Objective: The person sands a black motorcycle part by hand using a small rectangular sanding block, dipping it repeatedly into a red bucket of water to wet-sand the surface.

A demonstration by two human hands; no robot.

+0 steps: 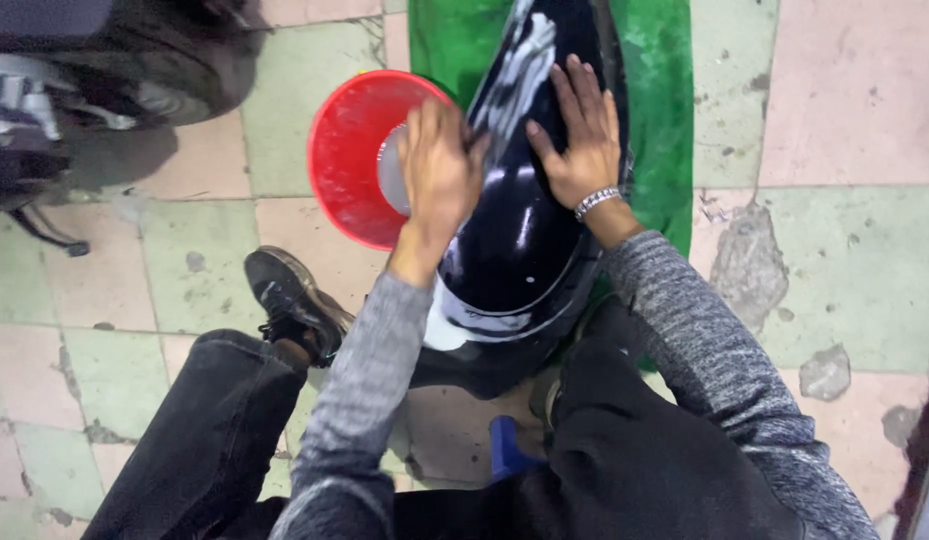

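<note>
A glossy black scooter panel (515, 225) lies on a green cloth (657, 90) on the tiled floor (835, 260), its long axis running away from the person, between their knees and the top of the view. Both hands are on it. The right hand (583, 130) lies flat and spread on the panel's right side, fingers pointing away, grasping nothing, just pressing the surface. The left hand (440, 165) sits at the panel's left edge with fingers curled in a loose grip; whether it pinches something small against the panel I cannot tell. White smears (515, 70) streak the far part of the panel, just ahead of both hands. A red bowl (350, 150) sits just left of the panel, partly under the left hand.
</note>
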